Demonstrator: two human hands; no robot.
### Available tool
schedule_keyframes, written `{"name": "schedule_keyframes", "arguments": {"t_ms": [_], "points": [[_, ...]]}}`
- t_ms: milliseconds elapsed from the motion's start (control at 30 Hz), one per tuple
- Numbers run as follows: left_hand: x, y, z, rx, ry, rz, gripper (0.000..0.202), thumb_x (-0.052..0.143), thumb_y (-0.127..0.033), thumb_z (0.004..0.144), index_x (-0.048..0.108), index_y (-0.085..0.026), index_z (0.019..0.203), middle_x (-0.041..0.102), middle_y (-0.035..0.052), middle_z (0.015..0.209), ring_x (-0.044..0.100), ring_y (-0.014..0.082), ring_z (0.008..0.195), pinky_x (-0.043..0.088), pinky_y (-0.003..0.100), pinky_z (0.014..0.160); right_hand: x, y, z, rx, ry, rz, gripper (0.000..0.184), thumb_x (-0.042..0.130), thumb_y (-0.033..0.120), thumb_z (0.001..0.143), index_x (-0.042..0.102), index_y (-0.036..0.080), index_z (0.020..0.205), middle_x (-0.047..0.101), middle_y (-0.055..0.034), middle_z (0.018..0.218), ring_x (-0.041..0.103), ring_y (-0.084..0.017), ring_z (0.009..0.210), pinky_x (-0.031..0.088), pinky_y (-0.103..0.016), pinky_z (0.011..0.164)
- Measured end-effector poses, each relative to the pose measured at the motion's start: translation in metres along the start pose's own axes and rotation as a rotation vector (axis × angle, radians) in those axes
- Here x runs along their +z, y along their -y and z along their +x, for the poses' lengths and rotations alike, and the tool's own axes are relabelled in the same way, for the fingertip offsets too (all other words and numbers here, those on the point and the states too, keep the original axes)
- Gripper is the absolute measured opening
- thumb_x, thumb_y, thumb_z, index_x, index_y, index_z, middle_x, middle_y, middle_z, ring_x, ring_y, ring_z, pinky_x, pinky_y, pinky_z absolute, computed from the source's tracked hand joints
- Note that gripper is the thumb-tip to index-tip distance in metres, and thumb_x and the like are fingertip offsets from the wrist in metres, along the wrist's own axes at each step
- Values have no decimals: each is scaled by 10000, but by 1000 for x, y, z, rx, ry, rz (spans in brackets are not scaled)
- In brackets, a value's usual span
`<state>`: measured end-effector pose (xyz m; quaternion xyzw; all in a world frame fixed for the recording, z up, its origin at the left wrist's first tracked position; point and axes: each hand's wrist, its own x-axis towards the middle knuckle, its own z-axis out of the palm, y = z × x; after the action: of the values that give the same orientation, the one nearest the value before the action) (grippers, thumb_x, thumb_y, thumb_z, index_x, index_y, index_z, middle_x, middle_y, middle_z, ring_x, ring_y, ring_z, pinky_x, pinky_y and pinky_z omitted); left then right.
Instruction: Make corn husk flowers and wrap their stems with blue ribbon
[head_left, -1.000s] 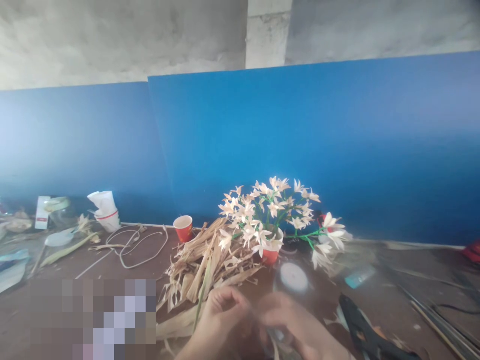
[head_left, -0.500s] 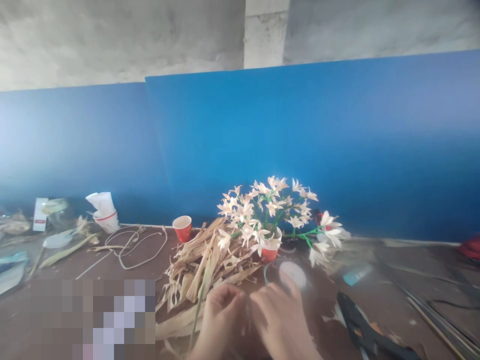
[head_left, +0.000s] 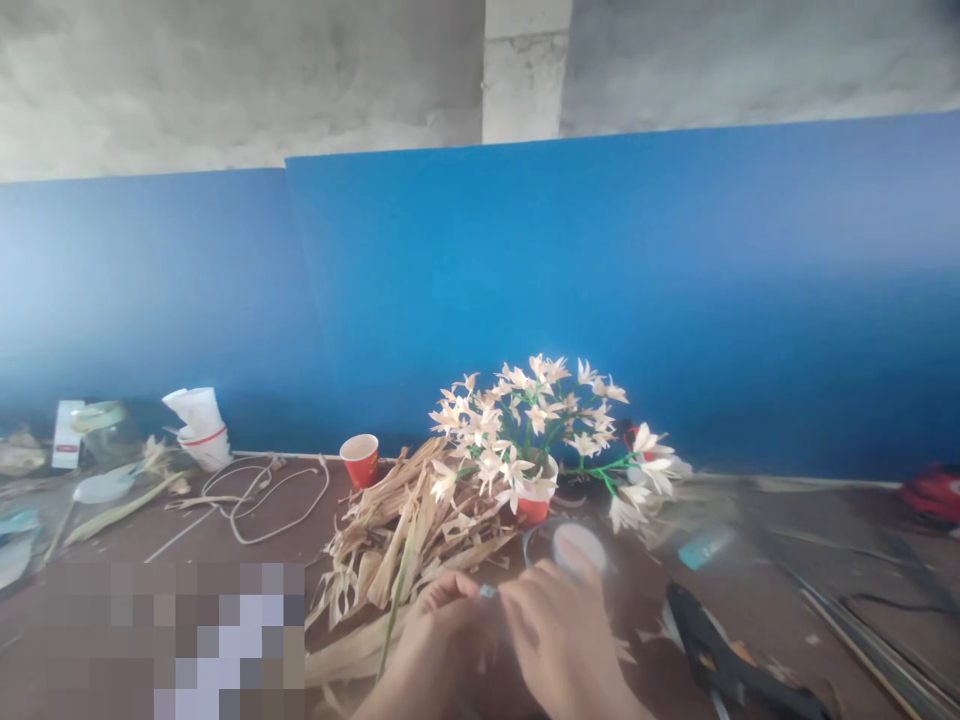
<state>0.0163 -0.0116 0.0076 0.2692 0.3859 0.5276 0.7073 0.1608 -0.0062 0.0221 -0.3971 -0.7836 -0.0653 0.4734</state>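
Observation:
Both my hands meet low in the middle of the head view, close above the table. My left hand (head_left: pixel 439 625) is closed in a pinch. A small pale-blue piece (head_left: pixel 487 591) shows between its fingertips and those of my right hand; its kind is too small to make out. My right hand (head_left: pixel 551 630) has its fingers curled toward that piece, with one finger reaching over a round white disc (head_left: pixel 589 552). Just beyond my left hand lies a heap of dried husks (head_left: pixel 405 535). Behind the hands, white flowers on green stems (head_left: pixel 540 410) stand in a red and white cup (head_left: pixel 534 508).
A black tool (head_left: pixel 720 650) lies right of my hands, with thin rods (head_left: pixel 855 635) farther right. Left of the husks are a red paper cup (head_left: pixel 360 461), a white cord (head_left: pixel 289 525), a white cup (head_left: pixel 206 448) and a glass jar (head_left: pixel 105 440). A blue partition (head_left: pixel 465 270) closes off the back.
The small pale-blue piece has come into view between my fingertips. My left hand has turned slightly. The whole view has shifted a little, so the table's things sit farther left.

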Motion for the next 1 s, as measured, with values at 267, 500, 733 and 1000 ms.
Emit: {"name": "schedule_keyframes", "arguments": {"t_ms": [267, 500, 733, 1000], "points": [[-8, 3, 8, -63, 35, 57, 301, 831, -278, 539, 571, -144, 608, 591, 2, 396, 508, 102, 337, 339, 182, 374, -2, 1, 0, -44, -11, -18, 248, 442, 94, 835, 535, 204, 634, 473, 59, 535, 437, -118, 553, 245, -385, 966], [-3, 3, 1, -49, 47, -63, 157, 741, -143, 584, 584, -132, 588, 631, 17, 498, 510, 69, 395, 359, 161, 418, 0, -2, 0, -46, -41, -6, 222, 449, 91, 816, 534, 206, 646, 487, 56, 537, 440, -123, 561, 227, -397, 975], [-6, 10, 12, 43, -40, 69, 360, 838, -366, 495, 566, -145, 579, 585, 2, 388, 482, 93, 320, 351, 187, 366, -2, -2, 1, -40, -17, -53, 232, 443, 98, 830, 535, 208, 648, 481, 57, 532, 447, -125, 557, 232, -402, 970], [-3, 7, 11, 17, -90, 98, 448, 858, -436, 386, 560, -149, 557, 596, 9, 386, 470, 107, 275, 336, 202, 314, -3, -1, -1, -16, 8, -45, 213, 454, 104, 830, 579, 216, 698, 524, 50, 546, 479, -131, 568, 240, -404, 960]]}}
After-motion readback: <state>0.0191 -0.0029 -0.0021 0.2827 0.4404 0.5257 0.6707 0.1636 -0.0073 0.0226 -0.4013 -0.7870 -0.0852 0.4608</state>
